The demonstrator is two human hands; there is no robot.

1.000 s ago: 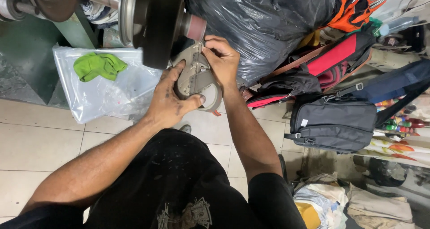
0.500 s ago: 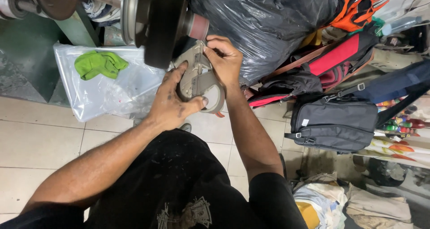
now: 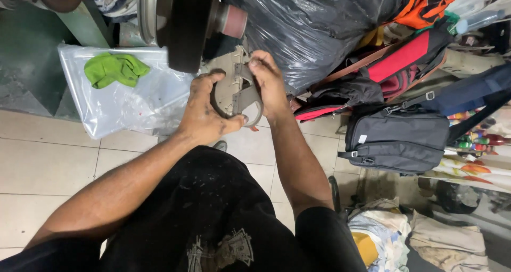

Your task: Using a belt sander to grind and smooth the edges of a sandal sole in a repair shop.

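Both hands hold a grey shoe [image 3: 238,93] up against a machine, just below its small reddish drum [image 3: 233,21]. The left hand [image 3: 205,112] cups the shoe from the left, fingers [image 3: 210,80] curled over its top edge and thumb pressed along the heel end near the bottom. The right hand [image 3: 269,83] clamps the shoe from the right, fingers closed on its upper part near the drum. The shoe is off the floor, its rounded heel pointing towards the person.

A big dark wheel [image 3: 186,24] on the same shaft stands just left of the drum and hides the shoe's upper left part. A silver disc [image 3: 146,11] sits beside the wheel, further left. Behind the right hand bulges a black plastic sack [image 3: 314,22], close to the knuckles. On the tiled floor [image 3: 48,155] to the left lies a clear plastic bag [image 3: 128,101] with a green cloth [image 3: 114,68] on it. To the right, a red and black bag [image 3: 394,64] leans by the sack, a black shoulder bag [image 3: 399,139] lies below it, and folded clothes [image 3: 420,240] pile up at the lower right corner. The person's black trousers [image 3: 207,213] fill the bottom.
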